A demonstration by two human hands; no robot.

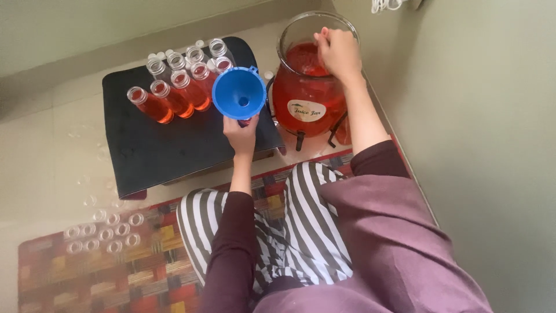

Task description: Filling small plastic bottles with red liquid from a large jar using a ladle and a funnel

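On the rug (87,272) at far left lies a cluster of empty clear bottles (104,232), well apart from both hands. Above them a low dark stool (150,150) carries two rows of small bottles: the front row (171,98) is filled with red juice, and the back row (185,58) looks mostly empty.

The left hand (242,136) is clamped around a bottle (246,120) at the stool's right edge, which is almost hidden under the blue funnel (238,93) seated in its mouth. Whether any juice is in that bottle cannot be told.

To the right stands the big glass jar (307,87) of red juice on a dark wire stand (301,139), just beside the funnel. The right hand (339,52) reaches into the jar's open mouth, fingers drawn together as if pinching something; what it grips is hidden.

As a judgement, this is the dipping step of filling: juice is being drawn from the jar while the funnel waits. Carrying liquid across would call for a short, level move leftward over the jar rim to the funnel centre, with the left hand keeping the bottle upright so the funnel does not tip.
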